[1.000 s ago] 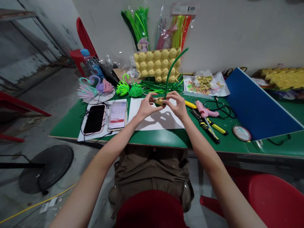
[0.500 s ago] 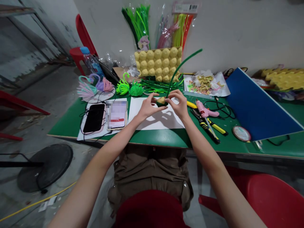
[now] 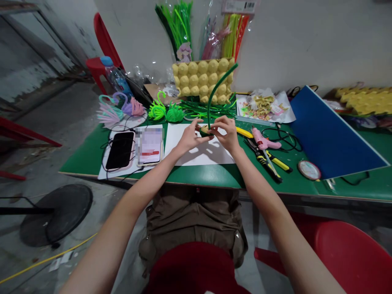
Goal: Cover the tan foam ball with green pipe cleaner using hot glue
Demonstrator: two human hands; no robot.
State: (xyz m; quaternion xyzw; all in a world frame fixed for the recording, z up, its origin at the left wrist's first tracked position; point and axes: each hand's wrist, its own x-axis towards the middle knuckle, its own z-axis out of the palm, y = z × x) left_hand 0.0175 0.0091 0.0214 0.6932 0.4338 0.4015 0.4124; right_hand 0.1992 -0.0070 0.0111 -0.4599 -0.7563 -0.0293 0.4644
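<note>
Between my hands, over a white sheet of paper (image 3: 183, 157), is a small tan cup-shaped piece (image 3: 204, 129) with green around its lower side. My left hand (image 3: 190, 135) grips it from the left, thumb below and fingers above. A dark green pipe cleaner (image 3: 211, 96) rises from the piece and curves to the upper right. My right hand (image 3: 226, 132) is closed in a pinch on the pipe cleaner near its lower end, against the piece. My fingers partly cover where the two meet.
Right of the paper lie a pink glue gun (image 3: 263, 141), yellow-black pliers (image 3: 283, 164) and a cord. Two phones (image 3: 121, 150) are at the left. Behind stand pipe-cleaner swans (image 3: 157, 110), an egg tray (image 3: 203, 77) and a paper of scraps (image 3: 284, 110). A blue board (image 3: 330, 139) leans at the right.
The pipe cleaner has swung to the left and now stands more upright at its base. The small piece has turned a little in my hands. The whole view has shifted slightly.
</note>
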